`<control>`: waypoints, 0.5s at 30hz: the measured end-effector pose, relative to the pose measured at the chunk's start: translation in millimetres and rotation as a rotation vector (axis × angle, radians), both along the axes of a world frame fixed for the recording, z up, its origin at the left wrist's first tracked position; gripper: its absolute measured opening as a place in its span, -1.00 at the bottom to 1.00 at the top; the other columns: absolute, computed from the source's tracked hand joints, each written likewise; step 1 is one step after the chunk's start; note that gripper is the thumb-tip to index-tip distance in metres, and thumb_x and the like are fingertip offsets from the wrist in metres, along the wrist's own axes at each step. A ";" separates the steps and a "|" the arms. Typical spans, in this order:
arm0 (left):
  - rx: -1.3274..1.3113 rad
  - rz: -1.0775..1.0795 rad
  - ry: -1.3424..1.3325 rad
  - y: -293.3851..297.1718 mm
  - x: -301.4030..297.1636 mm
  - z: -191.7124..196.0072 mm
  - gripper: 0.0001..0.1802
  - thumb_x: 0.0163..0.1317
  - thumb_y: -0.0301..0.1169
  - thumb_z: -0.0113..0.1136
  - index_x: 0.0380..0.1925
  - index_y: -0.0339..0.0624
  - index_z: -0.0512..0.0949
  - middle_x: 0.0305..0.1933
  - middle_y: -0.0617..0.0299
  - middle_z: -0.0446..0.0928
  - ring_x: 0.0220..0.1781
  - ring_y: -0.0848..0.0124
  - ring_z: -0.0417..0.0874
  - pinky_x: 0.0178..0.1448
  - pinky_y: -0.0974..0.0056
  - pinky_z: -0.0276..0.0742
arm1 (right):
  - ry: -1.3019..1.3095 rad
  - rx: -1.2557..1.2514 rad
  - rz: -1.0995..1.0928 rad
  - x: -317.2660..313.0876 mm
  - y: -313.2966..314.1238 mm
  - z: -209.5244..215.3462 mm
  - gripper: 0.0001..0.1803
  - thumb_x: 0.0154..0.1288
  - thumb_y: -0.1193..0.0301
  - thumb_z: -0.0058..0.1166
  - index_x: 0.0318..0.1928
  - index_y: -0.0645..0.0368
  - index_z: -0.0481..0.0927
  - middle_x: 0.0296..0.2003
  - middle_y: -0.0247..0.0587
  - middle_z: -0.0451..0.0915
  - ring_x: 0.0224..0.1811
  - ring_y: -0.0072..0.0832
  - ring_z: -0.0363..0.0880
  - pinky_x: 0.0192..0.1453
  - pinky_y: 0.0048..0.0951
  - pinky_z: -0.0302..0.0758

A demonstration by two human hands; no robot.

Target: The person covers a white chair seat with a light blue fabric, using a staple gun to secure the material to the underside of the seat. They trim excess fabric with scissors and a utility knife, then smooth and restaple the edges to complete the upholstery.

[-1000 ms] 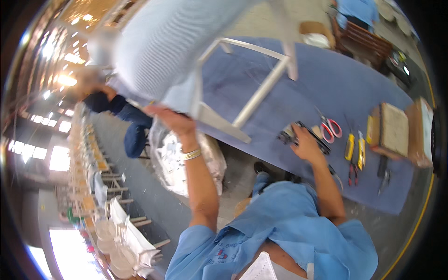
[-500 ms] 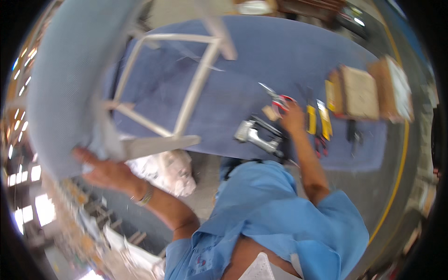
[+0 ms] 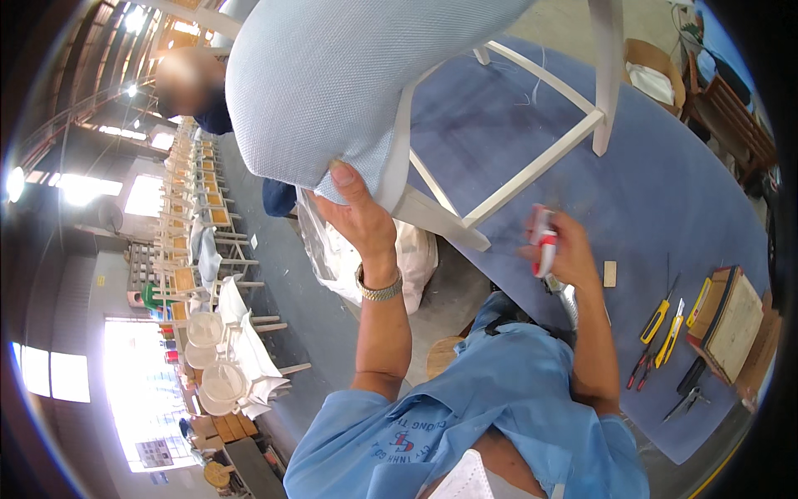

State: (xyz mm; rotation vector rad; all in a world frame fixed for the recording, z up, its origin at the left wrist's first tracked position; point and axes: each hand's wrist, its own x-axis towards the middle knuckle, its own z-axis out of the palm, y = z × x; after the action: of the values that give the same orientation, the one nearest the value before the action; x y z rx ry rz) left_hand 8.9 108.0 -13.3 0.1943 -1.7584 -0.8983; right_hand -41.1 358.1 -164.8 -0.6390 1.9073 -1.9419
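A chair with pale blue woven upholstery and a whitish wooden frame is tilted over at the upper middle, its legs over the blue-grey covered table. My left hand grips a lower corner of the upholstery, thumb on the fabric and fingers underneath, partly hidden. In my right hand are scissors with red and white handles, held beside the chair leg; their blades are blurred. A silvery staple gun lies partly hidden under my right forearm.
To the right lie a yellow utility knife, a yellow-handled tool, red-handled pliers, a small wooden block and a box. Another person stands at the upper left. A white bag sits below the chair.
The scissors have left the table in my right hand and moved toward the chair. My view has swung left; my left hand still grips the upholstery corner.
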 end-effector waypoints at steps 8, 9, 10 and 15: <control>-0.115 0.114 -0.084 -9.8 4.0 -6.9 -0.21 0.53 0.15 -0.17 0.28 -0.50 0.23 0.20 -0.11 0.37 0.27 0.13 0.40 0.38 0.13 0.25 | 0.459 0.228 0.386 -17.6 -82.6 54.2 0.03 -0.14 -0.22 0.50 0.20 0.21 0.44 0.03 0.00 0.56 0.08 -0.12 0.53 0.25 -0.16 0.32; -0.136 0.120 -0.073 -10.9 3.1 -8.0 -0.23 0.55 0.13 -0.19 0.25 -0.49 0.26 0.16 -0.07 0.39 0.22 0.19 0.42 0.34 0.17 0.28 | 0.477 0.235 0.419 -18.4 -86.5 55.2 0.04 -0.16 -0.27 0.48 0.19 0.20 0.44 0.02 -0.02 0.56 0.07 -0.16 0.53 0.24 -0.19 0.29; -0.154 0.131 -0.060 -11.0 2.0 -8.1 -0.26 0.56 0.12 -0.21 0.21 -0.49 0.29 0.13 -0.03 0.41 0.16 0.26 0.43 0.31 0.20 0.32 | 0.492 0.212 0.412 -18.9 -89.7 58.4 0.04 -0.16 -0.28 0.47 0.17 0.19 0.45 0.00 -0.04 0.55 0.05 -0.17 0.53 0.22 -0.20 0.28; -0.100 0.085 0.054 2.0 -6.2 -8.8 -0.32 0.58 0.09 -0.25 0.15 -0.45 0.32 0.08 -0.01 0.42 0.14 0.28 0.45 0.26 0.22 0.36 | 0.556 0.096 0.422 -24.5 -101.9 83.1 -0.02 -0.18 -0.30 0.47 0.07 0.18 0.49 -0.13 -0.11 0.52 -0.06 -0.19 0.52 0.13 -0.24 0.24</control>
State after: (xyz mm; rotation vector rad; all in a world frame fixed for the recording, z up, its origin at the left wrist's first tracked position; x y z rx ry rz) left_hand 2.7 110.1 -22.1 0.1771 -1.7272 -0.7461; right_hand -65.7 256.2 -81.7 -1.5344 1.9267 -1.4926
